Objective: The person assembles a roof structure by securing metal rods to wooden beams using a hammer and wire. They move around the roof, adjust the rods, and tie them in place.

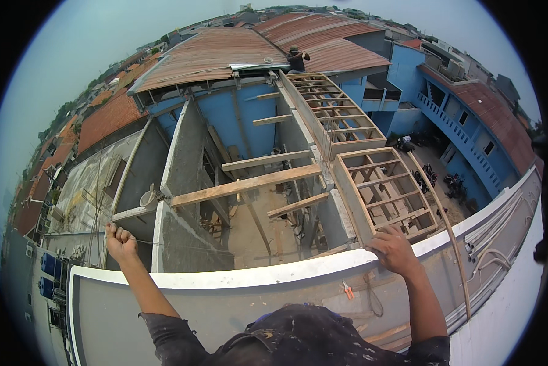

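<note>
My left hand (121,242) is raised in a fist at the left, above the white wall top. A thin pale string (182,245) appears to run from this fist to the right, across the grey wall below; its far end fades from sight. My right hand (396,251) is closed with curled fingers, just over the white parapet ledge (225,279) and by the near corner of a wooden formwork frame (371,177). Whatever the right fingers pinch is too small or hidden to tell. Pliers with orange handles (348,290) lie on the grey floor between my arms.
Beyond the parapet the open rooms drop deep, crossed by wooden beams (249,185). A long wooden pole (441,232) leans over the ledge at right, near pale pipes (499,235). A person (296,60) crouches by the rusty metal roof (207,52). A bucket (147,198) sits on the left wall.
</note>
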{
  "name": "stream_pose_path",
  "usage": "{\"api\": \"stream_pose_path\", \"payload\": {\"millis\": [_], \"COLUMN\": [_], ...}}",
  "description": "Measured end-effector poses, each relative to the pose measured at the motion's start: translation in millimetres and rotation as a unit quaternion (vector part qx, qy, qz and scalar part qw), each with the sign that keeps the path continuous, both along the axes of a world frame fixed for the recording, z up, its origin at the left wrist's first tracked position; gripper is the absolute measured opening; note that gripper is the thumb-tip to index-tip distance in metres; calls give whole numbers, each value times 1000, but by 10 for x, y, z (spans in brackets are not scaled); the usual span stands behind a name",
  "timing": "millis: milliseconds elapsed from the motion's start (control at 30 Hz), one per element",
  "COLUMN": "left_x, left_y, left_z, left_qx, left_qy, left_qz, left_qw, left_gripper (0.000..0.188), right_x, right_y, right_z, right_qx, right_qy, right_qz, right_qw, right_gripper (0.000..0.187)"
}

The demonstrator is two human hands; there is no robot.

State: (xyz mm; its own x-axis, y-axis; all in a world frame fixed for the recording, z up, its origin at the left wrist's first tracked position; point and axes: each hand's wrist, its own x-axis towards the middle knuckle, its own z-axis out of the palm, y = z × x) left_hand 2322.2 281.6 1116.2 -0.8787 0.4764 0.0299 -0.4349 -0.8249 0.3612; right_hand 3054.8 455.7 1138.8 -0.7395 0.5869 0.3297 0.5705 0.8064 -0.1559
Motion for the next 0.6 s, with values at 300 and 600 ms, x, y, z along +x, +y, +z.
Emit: {"api": "stream_pose_path", "payload": {"millis": [300, 600], "left_x": [313, 3091], "left_y": [254, 1673], "left_z": [-712, -492], "left_qx": [6, -113], "left_qy": [5, 277], "left_qz": [-72, -295], "left_qw": [997, 907], "left_gripper": [13, 21], "right_x": [725, -463], "right_y": [186, 188], "right_z": [308, 331], "right_qx": [11, -58], "right_qy": [106, 378], "right_qz": [-209, -160], "right_qw": [972, 910], "right_gripper": [18, 23]}}
